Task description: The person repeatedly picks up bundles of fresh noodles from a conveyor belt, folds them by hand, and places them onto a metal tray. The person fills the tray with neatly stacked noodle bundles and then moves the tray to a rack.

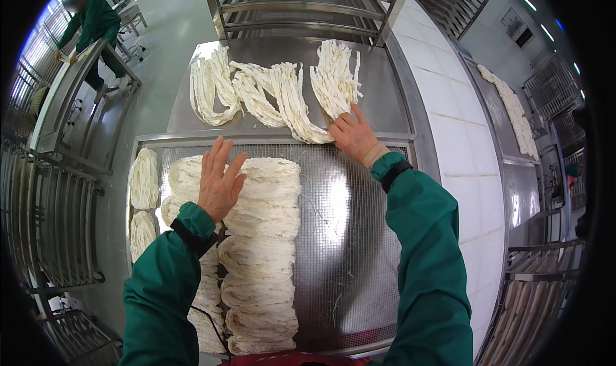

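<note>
My right hand [353,134] is at the near end of a loose hank of pale noodle-like strands [293,96], its fingertips on the bundle; whether they grip it cannot be told. Another hank [337,77] lies just beyond these fingers. More strands [211,86] lie to the left on the steel table [385,77]. My left hand [221,180], fingers apart and holding nothing, is above a framed wire-mesh tray [346,212]. Folded bundles [260,221] fill a column of the tray, with others [143,178] to its left. My left hand hides part of them.
A steel rack [303,5] stands beyond the table. White panels [457,125] run along the right, with a steel table [522,173] past them. A person in green [96,24] bends over a long table [62,96] at the far left. Slatted racks [53,212] stand at left.
</note>
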